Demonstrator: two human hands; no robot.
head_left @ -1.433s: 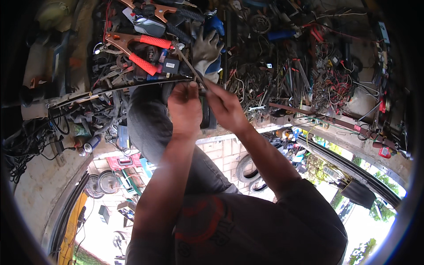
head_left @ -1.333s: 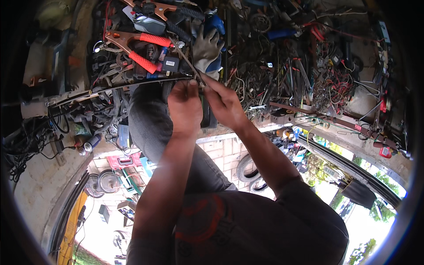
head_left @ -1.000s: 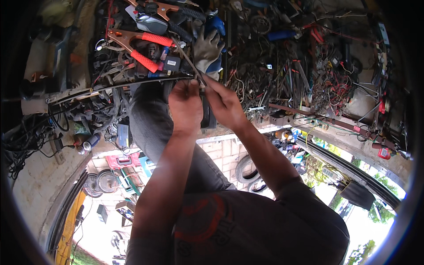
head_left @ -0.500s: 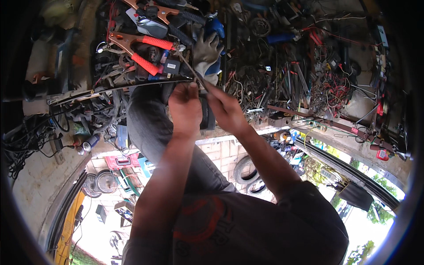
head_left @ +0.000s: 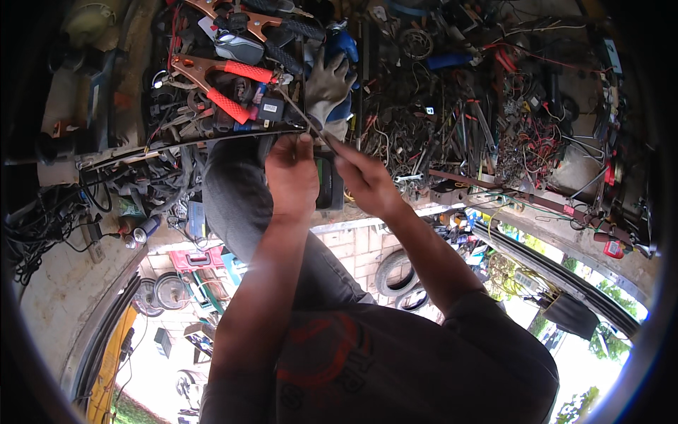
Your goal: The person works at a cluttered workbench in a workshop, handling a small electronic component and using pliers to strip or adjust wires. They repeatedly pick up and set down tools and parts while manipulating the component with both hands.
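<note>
My right hand (head_left: 367, 180) is closed around a long, thin metal tool (head_left: 308, 119), which looks like a file. It slants up and left from my fist, its far end close to the red-handled clamp. My left hand (head_left: 292, 173) is closed right beside the tool, thumb on top. What it pinches is hidden by its own fingers. Just beyond the tool lies a grey-and-blue work glove (head_left: 328, 85). A copper-coloured clamp with red grips (head_left: 231, 104) rests to the left, next to a small black box with a white label (head_left: 271, 108).
Another clamp with black grips (head_left: 265, 25) lies farther back. Tangled wires (head_left: 385, 138) and a wrench (head_left: 408, 177) crowd the bench on the right. A dark case (head_left: 328, 184) is between my forearms. Two cans (head_left: 147, 227) stand at left; tyres (head_left: 395, 272) are on the paved floor.
My hands have drawn slightly apart, the left shifting a little left and the right a little down and right. The tool's far end has moved slightly left.
</note>
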